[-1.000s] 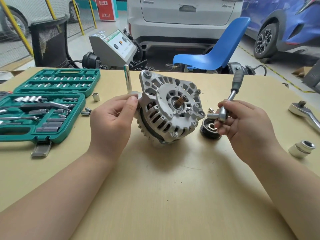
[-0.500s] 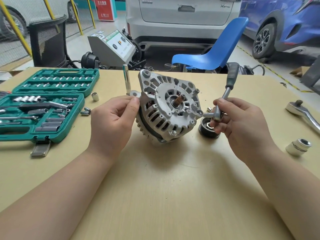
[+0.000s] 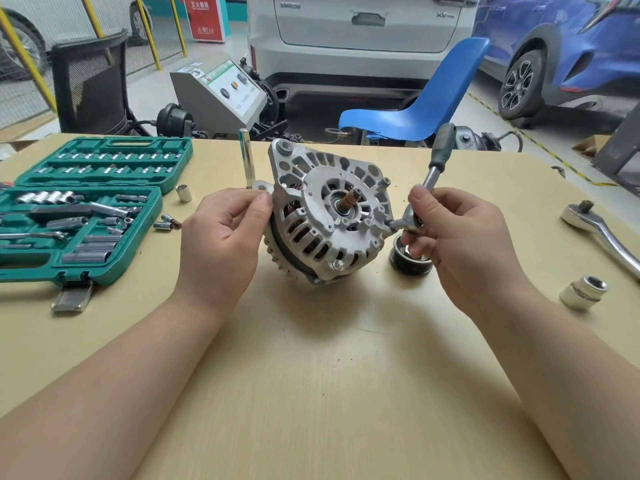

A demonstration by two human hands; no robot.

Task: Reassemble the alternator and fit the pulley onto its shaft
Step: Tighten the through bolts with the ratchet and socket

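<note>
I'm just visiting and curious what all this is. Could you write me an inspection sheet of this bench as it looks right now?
Surface: pale wooden table, bare in front.
Job's things: alternator propped on edge, bare shaft facing the camera; pulley lies on the table beside it, not fitted.
Clutter: open green socket set; loose sockets; large ratchet; big socket.
Hands: left hand grips the alternator's edge; right hand holds a small ratchet, its socket against the housing's right edge.
Cables: nothing seen on the table.
Surroundings: blue chair, grey machine, parked cars.
</note>
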